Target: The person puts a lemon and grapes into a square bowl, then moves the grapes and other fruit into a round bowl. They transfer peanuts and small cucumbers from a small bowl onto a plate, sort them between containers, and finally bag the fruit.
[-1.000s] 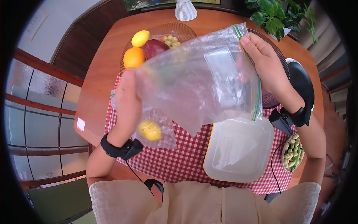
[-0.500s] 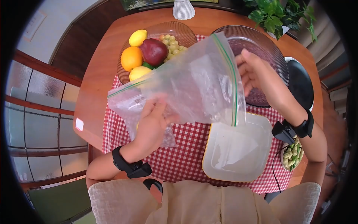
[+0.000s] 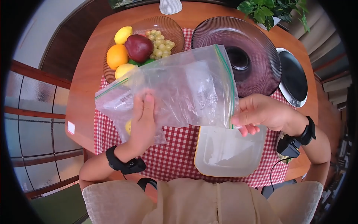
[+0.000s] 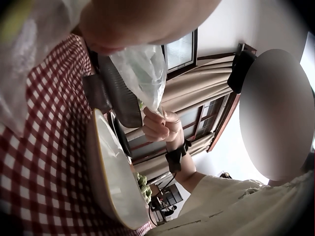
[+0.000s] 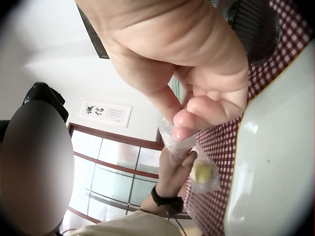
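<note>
A clear zip bag (image 3: 171, 86) spans the space between both hands, its green-lined edge on the right. My left hand (image 3: 143, 123) grips the bag's left part; in the right wrist view, film bunches at that hand (image 5: 174, 172). The right hand (image 3: 266, 114) pinches the lower corner of the zip edge between thumb and fingers, also visible in the left wrist view as a hand (image 4: 162, 127). Under the left side lies another clear bag (image 3: 115, 106) with a yellow fruit (image 3: 128, 127), partly hidden by my left hand.
A white yellow-rimmed tray (image 3: 227, 160) sits on the checked cloth (image 3: 175, 149). Behind are a glass bowl (image 3: 175, 31) with fruit and a large purple bowl (image 3: 261, 63). At right are a black oval dish (image 3: 292, 76) and a partly hidden small bowl (image 3: 281, 151).
The right hand let go of the zip edge's upper part, moved down and now pinches its lower corner. My left hand moved from the bag's far left edge towards its lower middle.
</note>
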Motion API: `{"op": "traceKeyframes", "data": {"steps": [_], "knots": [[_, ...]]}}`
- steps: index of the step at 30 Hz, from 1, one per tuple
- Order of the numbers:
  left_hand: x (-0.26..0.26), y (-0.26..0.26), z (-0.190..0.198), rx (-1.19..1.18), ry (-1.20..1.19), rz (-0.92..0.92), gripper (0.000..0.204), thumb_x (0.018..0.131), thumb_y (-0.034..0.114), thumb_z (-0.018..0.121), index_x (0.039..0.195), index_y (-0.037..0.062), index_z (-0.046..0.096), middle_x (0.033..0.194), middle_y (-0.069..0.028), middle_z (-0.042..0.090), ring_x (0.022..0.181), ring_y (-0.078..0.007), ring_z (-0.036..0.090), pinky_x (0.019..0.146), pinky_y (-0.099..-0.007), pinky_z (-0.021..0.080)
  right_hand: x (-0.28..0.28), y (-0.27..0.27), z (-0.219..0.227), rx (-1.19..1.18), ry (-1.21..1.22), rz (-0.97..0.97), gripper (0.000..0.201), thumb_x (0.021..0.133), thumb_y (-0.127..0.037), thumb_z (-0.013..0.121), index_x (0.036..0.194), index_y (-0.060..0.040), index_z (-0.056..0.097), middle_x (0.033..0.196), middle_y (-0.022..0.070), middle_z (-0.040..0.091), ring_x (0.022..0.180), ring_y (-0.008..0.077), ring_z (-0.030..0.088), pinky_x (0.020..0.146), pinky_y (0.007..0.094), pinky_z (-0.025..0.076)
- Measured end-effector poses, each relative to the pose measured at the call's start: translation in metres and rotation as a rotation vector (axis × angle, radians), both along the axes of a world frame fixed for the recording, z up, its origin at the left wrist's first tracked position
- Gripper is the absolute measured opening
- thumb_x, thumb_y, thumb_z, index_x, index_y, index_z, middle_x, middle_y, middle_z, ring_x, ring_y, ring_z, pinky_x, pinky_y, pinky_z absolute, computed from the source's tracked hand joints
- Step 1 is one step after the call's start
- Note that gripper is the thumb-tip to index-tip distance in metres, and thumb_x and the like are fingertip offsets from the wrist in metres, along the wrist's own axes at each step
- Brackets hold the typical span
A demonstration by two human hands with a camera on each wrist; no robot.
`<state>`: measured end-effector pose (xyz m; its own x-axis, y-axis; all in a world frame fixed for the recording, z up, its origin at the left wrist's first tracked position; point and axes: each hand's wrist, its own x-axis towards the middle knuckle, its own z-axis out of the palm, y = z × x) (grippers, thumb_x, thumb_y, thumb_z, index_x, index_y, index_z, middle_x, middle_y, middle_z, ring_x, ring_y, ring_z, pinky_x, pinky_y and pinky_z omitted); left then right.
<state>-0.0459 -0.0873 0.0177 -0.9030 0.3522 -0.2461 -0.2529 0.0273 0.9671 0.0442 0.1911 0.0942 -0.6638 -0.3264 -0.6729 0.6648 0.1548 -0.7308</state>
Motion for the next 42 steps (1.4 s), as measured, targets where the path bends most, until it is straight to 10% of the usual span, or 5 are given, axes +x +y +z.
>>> {"op": "traceKeyframes", "data": {"steps": [9,16,25,31,42], "knots": [[-0.03,-0.027,0.001,-0.016,0.069,-0.13,0.018,0.101,0.017,0.047,0.116,0.0077,0.045,0.073,0.0046,0.042,0.056,-0.0014,0.034,0.048,-0.0174,0.028,0.028,0.039,-0.004,0.096,0.033,-0.079,0.015,0.09,-0.016,0.065,0.089,-0.0018,0.062,0.07,0.0032,0.062,0.058,0.0075,0.056,0.053,0.0214,0.045],[-0.004,-0.024,0.011,-0.316,0.349,-0.397,0.029,0.098,0.017,0.05,0.121,0.0022,0.04,0.091,-0.0029,0.053,0.06,-0.0053,0.048,0.056,-0.021,0.041,0.032,0.037,-0.009,-0.167,0.066,-0.208,0.019,0.093,-0.021,0.062,0.092,-0.0028,0.061,0.084,0.0106,0.067,0.069,0.014,0.063,0.063,0.0265,0.051],[0.001,-0.019,0.014,-0.279,0.141,-0.492,0.057,0.098,0.02,0.053,0.14,-0.0019,0.021,0.114,-0.0142,0.053,0.082,-0.0118,0.058,0.071,-0.0235,0.048,0.038,0.036,-0.011,-0.352,0.155,-0.303,0.02,0.096,-0.017,0.052,0.104,0.0013,0.056,0.097,0.0192,0.066,0.081,0.0239,0.066,0.076,0.0351,0.053],[-0.01,-0.015,0.016,-0.173,-0.338,-0.501,0.046,0.096,0.011,0.054,0.136,0.0036,0.034,0.117,-0.012,0.054,0.107,-0.0223,0.059,0.089,-0.0346,0.051,0.041,0.04,-0.011,-0.422,0.176,-0.29,0.021,0.098,-0.02,0.052,0.106,-0.0008,0.056,0.102,0.0176,0.066,0.085,0.0209,0.064,0.08,0.034,0.051],[-0.007,-0.009,0.014,0.047,-0.605,-0.254,0.019,0.095,0.012,0.057,0.112,0.0043,0.052,0.097,-0.0055,0.057,0.093,-0.0168,0.061,0.082,-0.0291,0.051,0.045,0.036,-0.015,-0.382,0.206,-0.213,0.022,0.096,-0.018,0.056,0.108,0.0007,0.056,0.1,0.0153,0.067,0.085,0.0187,0.064,0.079,0.0321,0.052]]}}
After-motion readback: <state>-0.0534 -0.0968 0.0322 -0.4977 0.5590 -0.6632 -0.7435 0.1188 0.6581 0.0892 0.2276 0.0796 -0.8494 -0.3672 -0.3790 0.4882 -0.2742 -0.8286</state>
